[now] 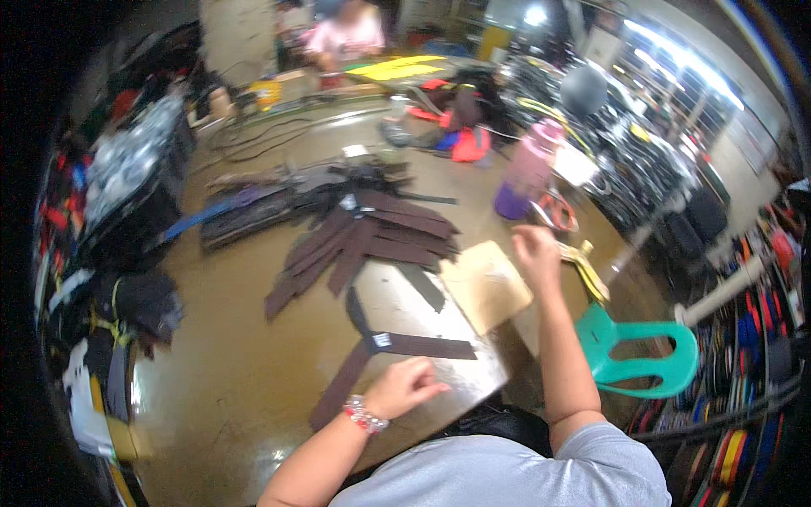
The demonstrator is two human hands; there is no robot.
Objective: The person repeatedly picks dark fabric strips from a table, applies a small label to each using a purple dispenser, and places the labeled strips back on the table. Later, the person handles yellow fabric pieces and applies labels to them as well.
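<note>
On the table corner lies a dark brown Y-shaped strap piece (425, 346), its webbing arms meeting at a small white label. Just off its lower side, my left hand (407, 390) is loosely closed, with nothing visible in its fingers. Farther right, my right hand (536, 252) is raised with its fingers bent together; whether something small is in them is hidden by blur. Below that hand's left side lies a pale yellow card or paper (486, 286). Beyond the single piece, a pile of similar brown straps (384, 230) is fanned out, with a white label on top.
A pink and purple bottle (525, 173) and orange-handled scissors (557, 211) stand and lie past my right hand. A green plastic chair (650, 334) is at the right. Dark strap bundles (253, 215) lie behind the pile. Across the table is a person in pink (346, 38).
</note>
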